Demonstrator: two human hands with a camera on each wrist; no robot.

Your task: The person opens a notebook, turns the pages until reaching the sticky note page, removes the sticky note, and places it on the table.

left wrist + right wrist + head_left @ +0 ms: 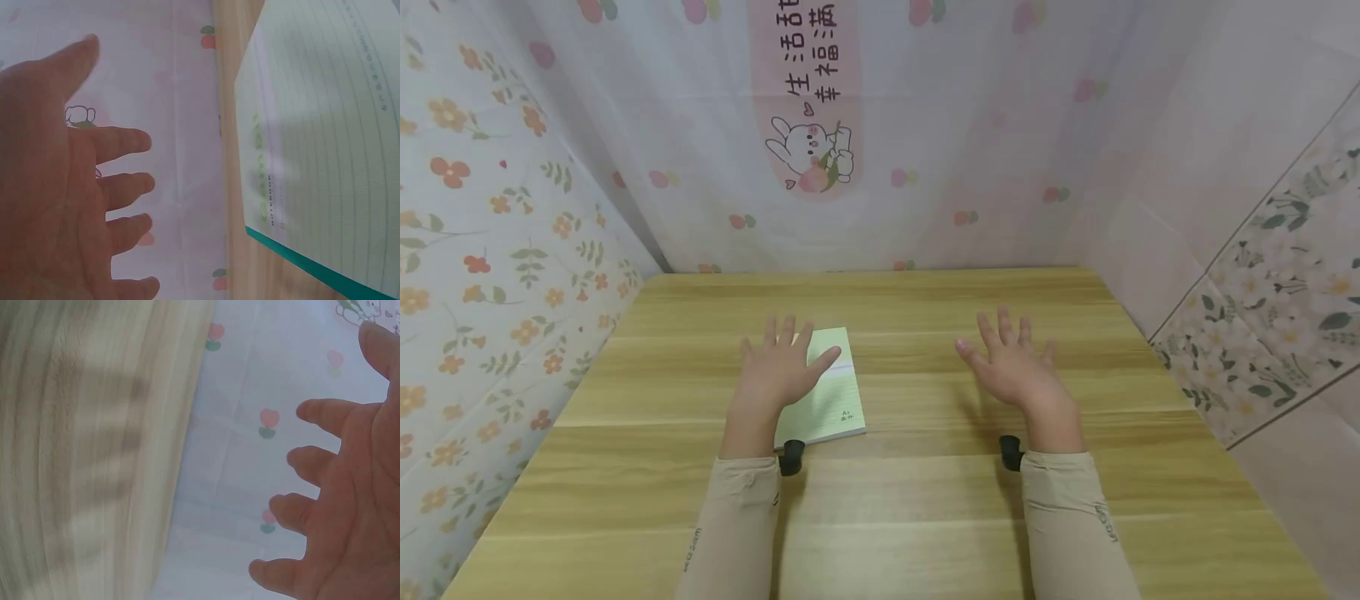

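A pale green notebook (pixel 827 400) with ruled lines on its cover lies on the wooden table, left of the middle. My left hand (pixel 781 371) hovers over its left part with fingers spread and hides some of it. In the left wrist view the notebook (pixel 319 150) shows a teal edge, and the left hand (pixel 56 181) is apart from it. Over bare wood on the right, my right hand (pixel 1018 367) is held up with fingers spread. The right wrist view shows that hand (pixel 350 500) holding nothing, its shadow falling on the table.
The wooden table (pixel 910 517) reaches back to a white curtain (pixel 925 125) with fruit prints and a rabbit picture. Flowered cloth (pixel 497 250) hangs along the left side. A pale panel with a flower print (pixel 1262 317) borders the right.
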